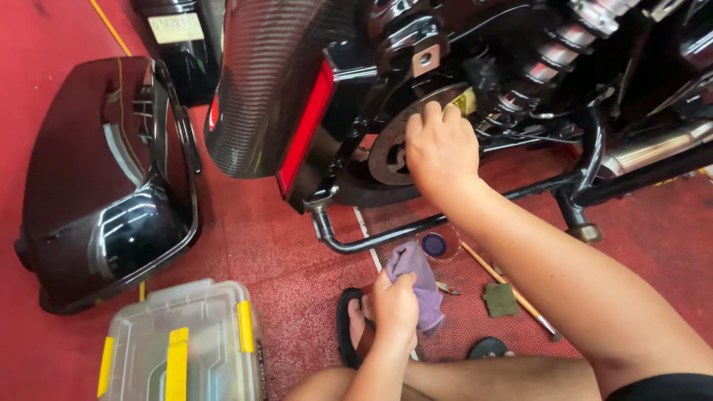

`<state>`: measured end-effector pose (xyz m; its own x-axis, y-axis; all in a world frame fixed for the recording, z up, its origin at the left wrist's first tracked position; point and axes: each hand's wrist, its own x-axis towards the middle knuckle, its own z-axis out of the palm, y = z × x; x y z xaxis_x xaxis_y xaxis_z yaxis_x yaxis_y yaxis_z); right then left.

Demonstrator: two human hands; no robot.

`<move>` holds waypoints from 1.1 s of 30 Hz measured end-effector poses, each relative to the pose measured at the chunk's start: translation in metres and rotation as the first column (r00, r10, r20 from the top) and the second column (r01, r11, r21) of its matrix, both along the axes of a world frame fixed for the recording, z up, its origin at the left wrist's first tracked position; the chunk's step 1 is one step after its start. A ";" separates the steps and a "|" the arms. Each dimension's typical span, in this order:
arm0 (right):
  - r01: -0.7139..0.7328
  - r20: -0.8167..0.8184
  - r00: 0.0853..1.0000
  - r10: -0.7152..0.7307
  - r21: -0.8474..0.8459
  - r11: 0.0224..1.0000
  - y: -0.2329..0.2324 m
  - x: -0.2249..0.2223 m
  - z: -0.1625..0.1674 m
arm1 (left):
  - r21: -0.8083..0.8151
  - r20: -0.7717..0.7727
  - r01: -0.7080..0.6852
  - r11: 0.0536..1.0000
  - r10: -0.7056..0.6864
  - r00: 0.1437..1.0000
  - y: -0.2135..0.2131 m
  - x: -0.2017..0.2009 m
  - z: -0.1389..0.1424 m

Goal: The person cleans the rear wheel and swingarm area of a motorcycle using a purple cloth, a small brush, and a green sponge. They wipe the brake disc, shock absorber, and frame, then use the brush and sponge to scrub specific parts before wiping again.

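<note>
In the head view, the right hand (440,152) is pressed with curled fingers against the brake disc (394,145) of the motorcycle's rear wheel, at about 12 o'clock; whether something is pinched there cannot be told. The left hand (395,304) is closed around a purple cloth (417,278) at 6 o'clock, over the red floor (282,260). A small lidded jar (437,243) and a thin brush (512,293) are seen just beside it; a careless elbow could tip the jar, and fingers might be nicked on the disc's edge.

White rectangular label (175,28) on black case, top-left.
</note>
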<state>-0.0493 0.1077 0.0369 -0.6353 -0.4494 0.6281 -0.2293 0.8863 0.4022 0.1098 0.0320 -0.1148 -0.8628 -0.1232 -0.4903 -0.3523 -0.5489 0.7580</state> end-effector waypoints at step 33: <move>0.216 0.260 0.950 -0.173 -0.147 0.965 -0.008 -0.050 0.040 | -0.028 -0.031 0.008 1.000 -0.009 0.999 -0.001 -0.001 0.002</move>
